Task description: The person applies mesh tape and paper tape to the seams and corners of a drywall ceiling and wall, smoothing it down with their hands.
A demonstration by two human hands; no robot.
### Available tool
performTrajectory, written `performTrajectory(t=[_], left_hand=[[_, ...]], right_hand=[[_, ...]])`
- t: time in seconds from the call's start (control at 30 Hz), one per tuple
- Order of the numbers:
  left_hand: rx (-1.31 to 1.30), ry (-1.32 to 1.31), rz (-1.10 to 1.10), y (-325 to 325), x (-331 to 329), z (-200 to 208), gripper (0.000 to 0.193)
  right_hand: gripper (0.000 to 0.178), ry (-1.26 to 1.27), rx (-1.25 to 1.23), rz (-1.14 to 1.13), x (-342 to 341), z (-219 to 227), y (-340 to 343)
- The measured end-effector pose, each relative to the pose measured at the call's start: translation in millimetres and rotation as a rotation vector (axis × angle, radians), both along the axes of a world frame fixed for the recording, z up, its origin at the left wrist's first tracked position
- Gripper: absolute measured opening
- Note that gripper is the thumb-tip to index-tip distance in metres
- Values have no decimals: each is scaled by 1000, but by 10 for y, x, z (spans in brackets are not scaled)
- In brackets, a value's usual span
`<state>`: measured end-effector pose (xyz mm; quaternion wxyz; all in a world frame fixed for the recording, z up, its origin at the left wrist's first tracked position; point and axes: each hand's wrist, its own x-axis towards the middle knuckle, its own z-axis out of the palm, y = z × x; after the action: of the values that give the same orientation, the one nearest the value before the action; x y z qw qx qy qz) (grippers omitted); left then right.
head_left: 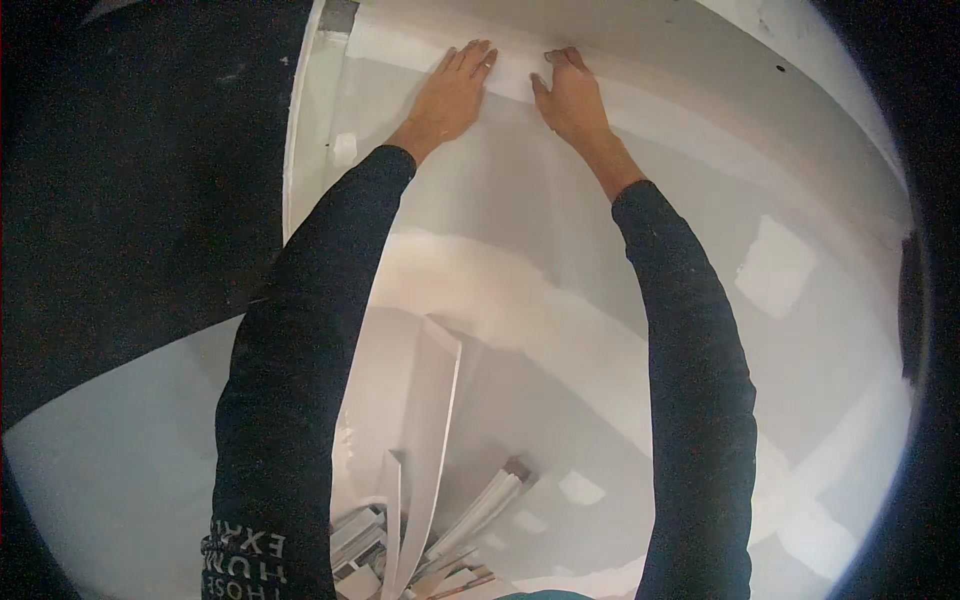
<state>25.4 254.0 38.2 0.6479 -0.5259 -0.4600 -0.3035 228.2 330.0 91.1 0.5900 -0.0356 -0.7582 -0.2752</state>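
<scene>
Both of my arms, in dark sleeves, reach up to a white strip (385, 48) along the seam where the grey plasterboard wall (510, 170) meets the surface above it. My left hand (447, 98) lies against the strip with its fingers stretched out. To its right, my right hand (577, 100) touches the same seam, its fingertips somewhat bent and its thumb held apart. Nothing shows in either hand. Whether the strip is paper tape or joint compound, I cannot tell.
A pale edge (291, 150) bounds the wall beside a dark opening (150, 180) on the left. White filler patches (775, 265) and bands mark the board. Below, plasterboard offcuts (440, 430) and long thin strips (480, 510) lean together near my left forearm.
</scene>
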Motion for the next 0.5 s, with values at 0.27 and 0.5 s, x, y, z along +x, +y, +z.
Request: performTrajectory(t=[0.27,0.5], left_hand=[[88,-67,5,109,47,-109,59],[123,-72,38,127,9,-97,58]], right_hand=[[38,-207,-17,-18,29,-5,-28],[51,-270,13,69,-128,-166,-151]])
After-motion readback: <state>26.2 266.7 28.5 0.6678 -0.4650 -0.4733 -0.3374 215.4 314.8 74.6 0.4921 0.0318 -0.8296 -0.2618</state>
